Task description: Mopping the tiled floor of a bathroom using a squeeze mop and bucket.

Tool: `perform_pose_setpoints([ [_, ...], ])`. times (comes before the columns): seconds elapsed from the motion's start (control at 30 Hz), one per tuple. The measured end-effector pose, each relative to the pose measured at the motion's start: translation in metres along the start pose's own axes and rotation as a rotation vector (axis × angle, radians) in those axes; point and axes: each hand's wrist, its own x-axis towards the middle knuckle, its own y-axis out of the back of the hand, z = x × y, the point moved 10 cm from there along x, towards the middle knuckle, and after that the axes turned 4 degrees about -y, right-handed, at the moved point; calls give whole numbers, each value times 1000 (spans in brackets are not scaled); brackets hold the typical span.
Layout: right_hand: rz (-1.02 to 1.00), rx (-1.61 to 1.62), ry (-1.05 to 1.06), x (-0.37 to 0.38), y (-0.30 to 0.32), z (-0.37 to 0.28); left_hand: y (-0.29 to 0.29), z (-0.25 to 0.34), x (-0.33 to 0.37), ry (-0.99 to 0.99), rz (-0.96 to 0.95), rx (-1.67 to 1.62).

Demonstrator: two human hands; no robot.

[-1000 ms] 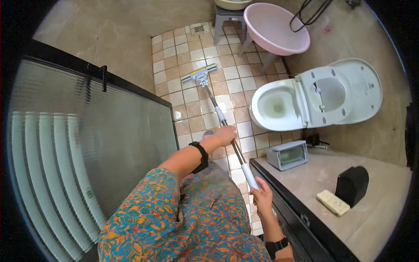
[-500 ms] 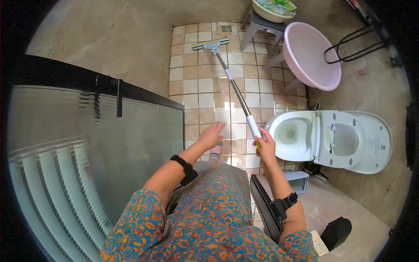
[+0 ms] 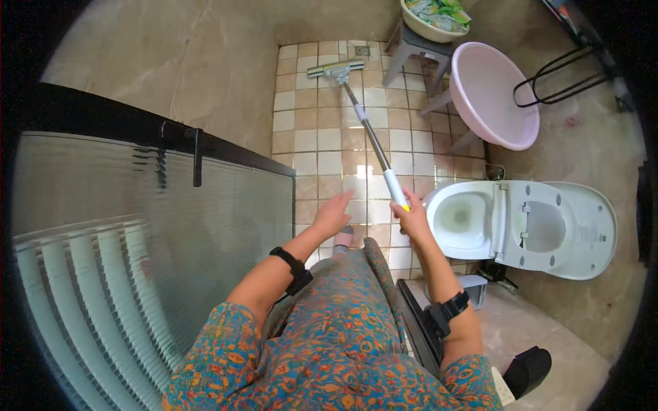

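My right hand (image 3: 415,220) is closed round the white grip of a long-handled mop (image 3: 373,140), just left of the toilet bowl. Its metal pole slants away from me to the far left. At its end, the flat grey mop head (image 3: 336,70) with a pale yellowish strip lies across the wet-looking floor tiles (image 3: 329,140), close to the floor drain (image 3: 362,51). My left hand (image 3: 332,216) hangs in the air over the tiles, fingers stretched out and holding nothing. Below it shows a foot in a pink and grey sock or shoe (image 3: 343,237).
An open toilet (image 3: 497,222) stands at the right, its lid raised. Beyond it a pink basin (image 3: 490,96) leans beside a grey stool (image 3: 411,55) bearing a cream basin (image 3: 428,29) of cloths. A black-framed glass door (image 3: 226,205) borders the left. A black slipper (image 3: 528,371) lies lower right.
My right hand has moved slightly forward and left, and the mop head has slid a little farther away. My left hand stays nearly where it was. The whole view has shifted slightly.
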Motion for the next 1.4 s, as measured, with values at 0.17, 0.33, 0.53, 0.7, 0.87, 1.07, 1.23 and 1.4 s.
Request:
perform_pose_setpoints([
  [0.17, -13, -32, 80, -67, 29, 31, -15, 79, 26, -94, -29, 114],
  [0.33, 9, -92, 82, -156, 77, 95, -78, 125, 36, -393, -103, 286],
  [0.53, 31, 29, -92, -285, 123, 143, -195, 171, 12, -565, -695, 523],
  [0.7, 113, 121, -394, -355, 140, 176, -261, 207, -56, -848, -1127, 393],
  [0.87, 188, 305, -359, -336, 138, 180, -251, 204, -44, -842, -1133, 503],
  [1.07, 181, 355, -315, -263, 137, 146, -201, 178, 30, -734, -745, 550],
  [1.23, 151, 332, -298, -183, 117, 91, -144, 141, 102, -588, -521, 505],
  [1.4, 116, 265, -191, -83, 102, 25, -64, 110, 180, -373, -262, 365],
])
